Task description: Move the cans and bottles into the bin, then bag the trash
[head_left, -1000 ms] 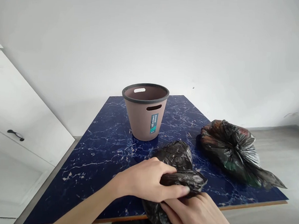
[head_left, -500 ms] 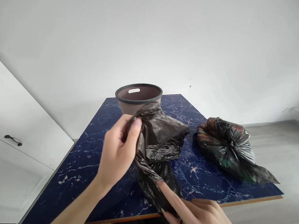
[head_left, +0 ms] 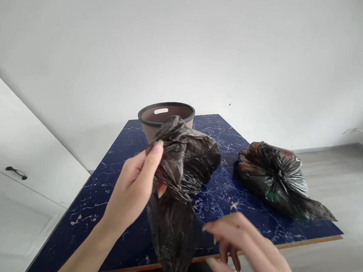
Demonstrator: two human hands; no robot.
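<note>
My left hand (head_left: pixel 135 182) pinches the gathered upper part of a crumpled black plastic garbage bag (head_left: pixel 175 230). The bag's opening flares toward the back right, and its lower end hangs over the table's front edge. To the right of the bag, my right hand (head_left: pixel 248 247) is apart from it, fingers curved and spread with nothing between them. Behind the bag stands a brownish trash can (head_left: pixel 151 130) with a dark rim and a handle slot; the bag hides part of its front. A filled, tied black garbage bag (head_left: pixel 274 178) lies on the table's right side.
The blue marble-patterned table (head_left: pixel 100 196) has a wooden front edge. At the left is a white cabinet (head_left: pixel 29 151) with a dark handle (head_left: pixel 16 172). A pale wall (head_left: pixel 187 46) rises behind the table, and grey floor (head_left: pixel 323 173) shows at the right.
My right hand has let go of the black bag and drawn back to the right, its fingers opening. The left hand has shifted slightly left with the bag, whose lower part now hangs straighter.
</note>
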